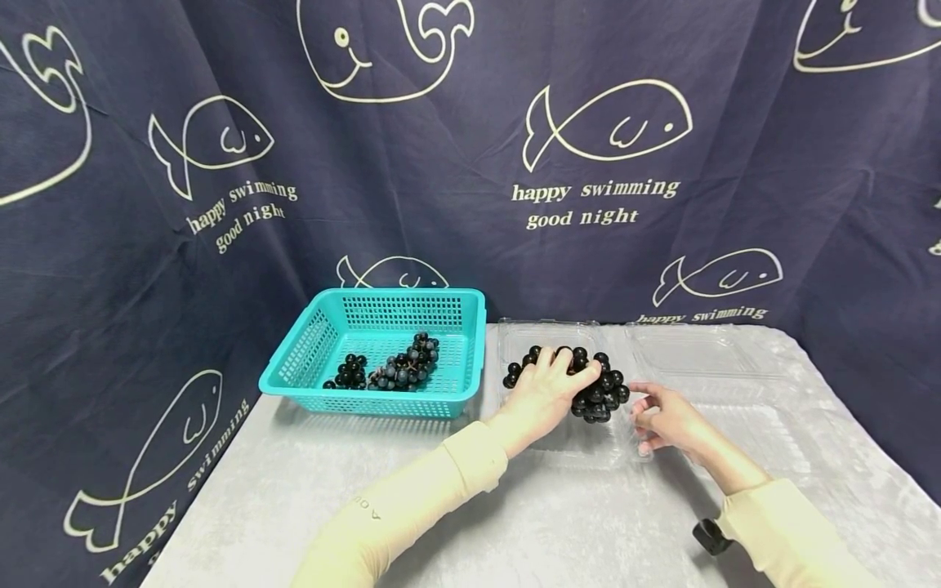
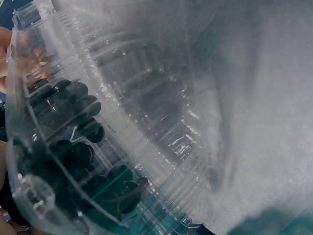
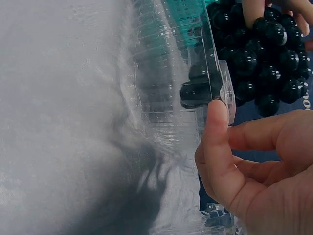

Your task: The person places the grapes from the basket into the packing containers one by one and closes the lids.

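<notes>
A large bunch of black grapes point(image 1: 601, 398) is held in my left hand point(image 1: 546, 390), the fingers curled over its top. The bunch sits over a clear plastic clamshell box point(image 1: 581, 459), and in the left wrist view dark grapes point(image 2: 63, 107) show through the clear wall. At the box's right side is my right hand point(image 1: 671, 418). In the right wrist view, its thumb point(image 3: 218, 115) and forefinger pinch the box's rim near a small tab point(image 3: 227, 90), right beside the hanging grapes point(image 3: 269, 73).
To the left stands a turquoise perforated basket point(image 1: 470, 347) with more dark grapes point(image 1: 404, 367) inside. A second clear clamshell box point(image 1: 757, 425) lies open on the right. Behind the pale tablecloth point(image 1: 294, 506) hangs a dark blue curtain point(image 1: 456, 196) with fish drawings.
</notes>
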